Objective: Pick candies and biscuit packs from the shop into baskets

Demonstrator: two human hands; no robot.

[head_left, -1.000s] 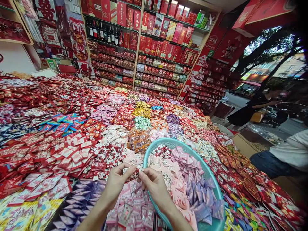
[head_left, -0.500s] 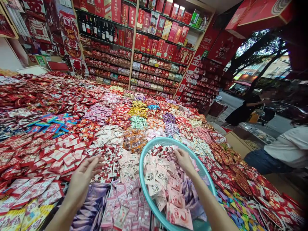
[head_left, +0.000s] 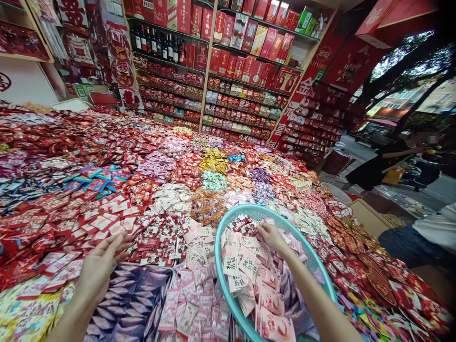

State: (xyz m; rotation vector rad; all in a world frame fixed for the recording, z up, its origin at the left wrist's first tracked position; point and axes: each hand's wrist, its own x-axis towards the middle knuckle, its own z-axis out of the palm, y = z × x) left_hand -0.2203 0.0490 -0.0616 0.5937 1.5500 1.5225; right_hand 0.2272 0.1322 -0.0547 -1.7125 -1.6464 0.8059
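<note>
Lying at the far left of the basket (head_left: 220, 256), just inside its rim, the red packets (head_left: 242, 224) sit directly left of the right hand (head_left: 272, 239), whose fingertips point into their right edge, touching or just above it. Their long axes run in mixed directions, though the cluster as a whole stretches sideways, roughly in line with that reach. The right grip is drawn in, thumb toward fingers, but I cannot tell whether a packet is pinched in it. It is much the nearer of the two; the left hand (head_left: 101, 266) hangs well apart outside the basket, fingers spread and no packet showing in them, with the rim between it and the cluster. Just nearer the wearer in the basket lie white packets (head_left: 237, 266) with black lettering, then pink packets (head_left: 271, 304), then purple packets (head_left: 295, 308) to the right, partly hidden by the right forearm, which crosses above the near right rim. That rim would bar a low, straight pull to the right or toward the wearer; upward, nothing shows above the grip. Outside, a box (head_left: 171, 285) of purple packets lies below the left hand, and loose pink sachets (head_left: 195, 304) fill the space between box and basket.
</note>
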